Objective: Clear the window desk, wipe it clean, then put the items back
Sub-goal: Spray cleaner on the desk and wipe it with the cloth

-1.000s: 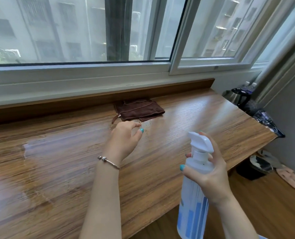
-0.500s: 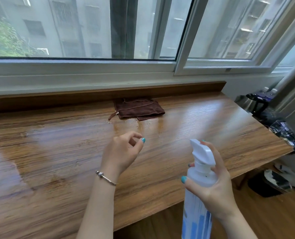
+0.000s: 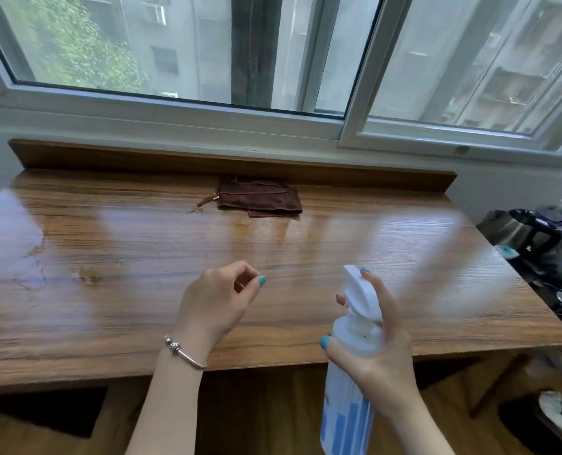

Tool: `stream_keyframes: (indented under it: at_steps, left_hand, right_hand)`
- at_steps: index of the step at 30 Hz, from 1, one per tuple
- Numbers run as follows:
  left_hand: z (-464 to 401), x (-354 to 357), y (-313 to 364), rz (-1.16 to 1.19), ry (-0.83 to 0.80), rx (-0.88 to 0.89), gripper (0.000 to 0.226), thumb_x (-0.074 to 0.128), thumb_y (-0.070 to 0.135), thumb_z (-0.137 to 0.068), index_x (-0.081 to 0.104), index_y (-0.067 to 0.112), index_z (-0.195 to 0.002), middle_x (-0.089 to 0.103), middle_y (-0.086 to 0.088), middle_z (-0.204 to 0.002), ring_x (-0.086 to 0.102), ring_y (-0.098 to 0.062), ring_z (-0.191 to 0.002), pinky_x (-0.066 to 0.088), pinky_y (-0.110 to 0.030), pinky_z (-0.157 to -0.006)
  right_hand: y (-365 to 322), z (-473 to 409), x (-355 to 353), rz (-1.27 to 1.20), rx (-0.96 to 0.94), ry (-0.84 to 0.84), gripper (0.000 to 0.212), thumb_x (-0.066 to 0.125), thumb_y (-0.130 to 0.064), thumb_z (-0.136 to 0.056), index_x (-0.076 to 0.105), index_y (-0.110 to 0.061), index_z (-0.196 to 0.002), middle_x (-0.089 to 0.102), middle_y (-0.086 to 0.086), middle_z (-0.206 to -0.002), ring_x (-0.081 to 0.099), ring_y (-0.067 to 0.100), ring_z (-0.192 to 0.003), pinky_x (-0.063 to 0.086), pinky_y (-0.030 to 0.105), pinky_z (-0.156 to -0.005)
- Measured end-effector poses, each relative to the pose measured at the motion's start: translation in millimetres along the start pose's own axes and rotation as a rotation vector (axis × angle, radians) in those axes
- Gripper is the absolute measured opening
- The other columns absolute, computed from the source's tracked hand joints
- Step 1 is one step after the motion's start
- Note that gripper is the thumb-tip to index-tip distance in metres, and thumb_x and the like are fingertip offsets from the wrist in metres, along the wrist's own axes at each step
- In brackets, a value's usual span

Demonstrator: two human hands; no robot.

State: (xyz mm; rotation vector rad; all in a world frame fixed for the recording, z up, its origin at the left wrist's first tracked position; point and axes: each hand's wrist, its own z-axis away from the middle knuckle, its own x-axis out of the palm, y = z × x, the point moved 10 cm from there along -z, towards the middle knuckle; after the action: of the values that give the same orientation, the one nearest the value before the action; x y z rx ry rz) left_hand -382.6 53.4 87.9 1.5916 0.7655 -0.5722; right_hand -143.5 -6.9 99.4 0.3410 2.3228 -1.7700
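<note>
Wooden tabletop (image 3: 141, 290) is bare, being sprayed: right hand (image 3: 376, 349) grips the bottle (image 3: 355, 356); left hand (image 3: 217, 303) hovers loosely curled, holding nothing. Next, probably fetch the far cloth (image 3: 260, 198) and wipe.

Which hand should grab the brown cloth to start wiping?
Probably the left hand: it holds nothing and hovers nearer the brown cloth, while the right hand grips the spray bottle.

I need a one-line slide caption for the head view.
Right hand holds spray bottle over wooden desk; brown cloth lies by the window.
</note>
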Motion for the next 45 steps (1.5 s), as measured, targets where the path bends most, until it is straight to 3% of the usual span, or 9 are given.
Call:
stream_keyframes:
  at_steps: [5,11,19,23,28,31,34,40,45]
  left_hand:
    - [4.0,1.2,-6.8,0.015,-0.064,-0.099,0.042,0.044,0.057,-0.093,0.062,0.028,-0.068,0.066,0.014,-0.069,0.063,-0.008,-0.07,0.054,-0.037,-0.067]
    - [-4.6,-10.2,-20.7,0.002,-0.024,-0.133,0.031,0.047,0.05,-0.093,0.065,0.029,-0.078,0.067,0.012,-0.074,0.064,-0.012,-0.076,0.055,-0.042,-0.071]
    - [-7.6,-2.0,-32.2,0.048,-0.068,-0.135,0.032,0.047,0.05,-0.093,0.065,0.029,-0.079,0.068,0.011,-0.076,0.064,-0.013,-0.079,0.055,-0.042,-0.074]
    - [-5.0,2.6,-36.9,0.086,-0.082,-0.169,0.028,0.05,0.047,-0.092,0.064,0.03,-0.077,0.068,0.01,-0.076,0.065,-0.015,-0.079,0.055,-0.044,-0.075]
    - [4.8,11.0,-38.4,0.081,-0.146,-0.15,0.027,0.048,0.048,-0.093,0.065,0.03,-0.081,0.068,0.01,-0.077,0.064,-0.013,-0.079,0.055,-0.043,-0.075]
    - [3.1,13.5,-39.4,0.076,-0.168,-0.14,0.026,0.048,0.048,-0.093,0.064,0.031,-0.08,0.068,0.012,-0.078,0.064,-0.011,-0.08,0.055,-0.043,-0.075]
    - [-3.9,14.0,-39.0,0.126,-0.166,-0.13,0.026,0.048,0.048,-0.092,0.064,0.032,-0.079,0.068,0.011,-0.078,0.064,-0.013,-0.08,0.055,-0.044,-0.076]
    - [-22.2,22.8,-18.3,0.211,-0.154,-0.065,0.028,0.049,0.047,-0.092,0.063,0.031,-0.074,0.067,0.01,-0.072,0.064,-0.011,-0.073,0.055,-0.044,-0.071]
    - [-32.0,45.8,16.4,0.213,-0.205,0.021,0.027,0.049,0.048,-0.092,0.063,0.031,-0.075,0.066,0.01,-0.071,0.063,-0.011,-0.07,0.055,-0.044,-0.068]
  right_hand:
    - [7.3,-0.5,-11.2,-0.077,0.041,-0.018,0.096,0.084,-0.006,-0.06,0.044,-0.046,-0.137,0.065,-0.003,-0.104,0.067,0.02,-0.089,0.057,0.029,-0.069]
    - [20.5,26.3,13.1,-0.157,0.113,-0.087,0.094,0.084,0.002,-0.061,0.05,-0.044,-0.135,0.057,-0.006,-0.134,0.062,0.016,-0.118,0.06,0.037,-0.081]
    - [30.9,51.0,36.9,-0.093,0.14,-0.095,0.093,0.082,-0.007,-0.057,0.049,-0.046,-0.134,0.058,-0.017,-0.124,0.066,0.017,-0.098,0.057,0.032,-0.081]
    - [32.8,65.7,47.5,-0.037,0.147,-0.107,0.099,0.082,0.009,-0.058,0.05,-0.047,-0.133,0.061,-0.023,-0.118,0.068,0.01,-0.09,0.058,0.026,-0.075]
    - [28.5,78.2,55.0,-0.043,0.186,-0.092,0.089,0.087,0.012,-0.052,0.059,-0.027,-0.126,0.065,-0.01,-0.111,0.066,0.018,-0.093,0.056,0.036,-0.087]
    - [25.3,82.5,48.4,-0.048,0.224,0.036,0.085,0.073,0.034,-0.055,0.071,-0.024,-0.117,0.071,0.007,-0.107,0.068,0.023,-0.098,0.052,0.045,-0.092]
    - [28.3,82.2,37.8,-0.103,0.282,0.046,0.076,0.071,0.034,-0.059,0.054,-0.003,-0.123,0.064,0.016,-0.116,0.065,0.031,-0.105,0.048,0.055,-0.1]
    - [24.7,78.2,-7.7,0.059,0.222,0.189,0.095,0.09,0.018,-0.045,0.057,-0.024,-0.125,0.067,-0.008,-0.112,0.069,0.013,-0.096,0.058,0.023,-0.081]
    - [28.0,74.2,-50.2,0.094,0.171,0.289,0.101,0.091,0.01,-0.051,0.055,-0.044,-0.129,0.062,-0.017,-0.119,0.067,0.013,-0.095,0.057,0.02,-0.076]
